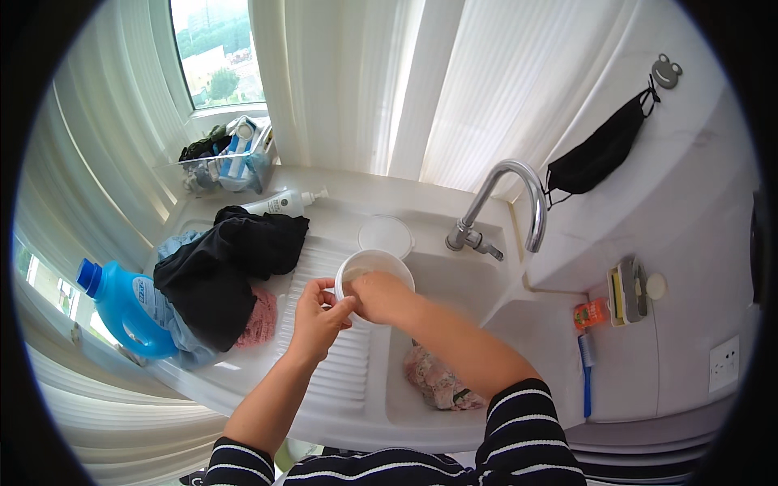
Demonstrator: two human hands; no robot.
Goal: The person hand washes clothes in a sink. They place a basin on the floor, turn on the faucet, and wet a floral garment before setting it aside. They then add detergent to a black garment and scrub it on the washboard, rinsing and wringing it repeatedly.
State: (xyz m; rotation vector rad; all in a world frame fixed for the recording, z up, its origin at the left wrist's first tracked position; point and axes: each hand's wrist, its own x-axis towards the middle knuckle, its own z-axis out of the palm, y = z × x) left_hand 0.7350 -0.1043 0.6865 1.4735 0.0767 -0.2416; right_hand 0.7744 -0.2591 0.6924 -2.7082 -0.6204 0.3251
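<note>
Reaching into the tub: right hand (378, 293) is down past the rim of the white tub (374, 258); its fingertips are hidden inside, so whether they are together or apart cannot be told.
Tub grip: left hand (319, 314) is clamped on the tub's left side, thumb and fingers at the rim. Mouth faces up; whether the base rests on anything is not visible.
Step in hand: judged to be scooping or working at something inside; contents not made out.
Next move: drawing the right hand out would likely call for a firm left pinch, tub mouth kept level, so that nothing spills.
Lid: round translucent lid (386, 236) lies just beyond the grip, off the tub.
Washboard: ridged washboard (327, 379) slopes nearer the body than the grip.
Basin: white basin (450, 282) opens right of the grip; patterned cloth (433, 379) lies bunched in its near part.
Tap: chrome tap (462, 236) stands beyond and right of the grip; no stream seen.
Laundry: left of the grip, black cloth (228, 259) is heaped beside pink cloth (260, 317).
Detergent: blue jug (121, 312), farther left, leans beside the heap.
</note>
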